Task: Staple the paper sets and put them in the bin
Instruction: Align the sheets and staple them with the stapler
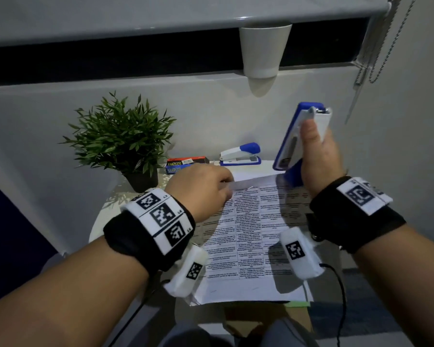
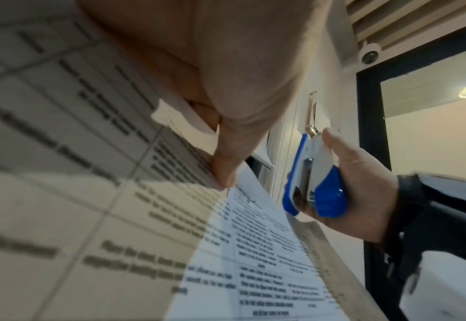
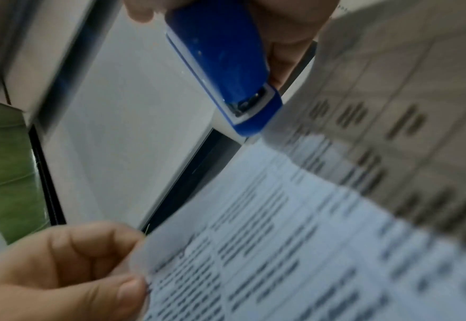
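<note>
A set of printed paper sheets (image 1: 248, 234) is lifted above the small white table, tilted toward me. My left hand (image 1: 203, 189) pinches its top left corner; the thumb and fingers (image 3: 89, 260) show at that corner in the right wrist view. My right hand (image 1: 316, 156) grips a blue and white stapler (image 1: 298, 136) upright, its mouth pointing down near the paper's top right edge. From the left wrist that stapler (image 2: 314, 180) sits apart from the sheet (image 2: 253, 249). In the right wrist view the stapler's blue base (image 3: 220, 65) hangs just above the paper (image 3: 308, 228).
A second blue and white stapler (image 1: 241, 155) and two boxes of staples (image 1: 183, 164) lie at the table's far edge. A potted green plant (image 1: 125, 139) stands at the left. A white cup (image 1: 263, 50) hangs on the ledge above. A cardboard box (image 1: 261, 319) sits below the paper.
</note>
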